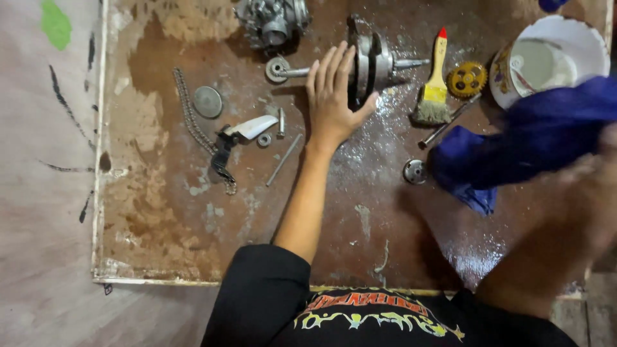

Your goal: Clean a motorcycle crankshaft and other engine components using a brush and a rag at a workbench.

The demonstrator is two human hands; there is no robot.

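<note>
Head cam shows the crankshaft (373, 63) lying up top on the oily brown board (167, 212), left hand (333, 96) spread flat against it, blurry right hand (594, 186) clutching a blue rag (514, 144) near the paintbrush (434, 90).

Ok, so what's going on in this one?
A person sits over a stained brown board strewn with engine parts. Their left hand rests flat, fingers spread, against a metal crankshaft near the top. Their right hand, blurred, grips a blue cloth at the right side. Around them lie a drive chain, a yellow-handled paintbrush, a brass-coloured gear, a round metal disc and a white tub.
</note>
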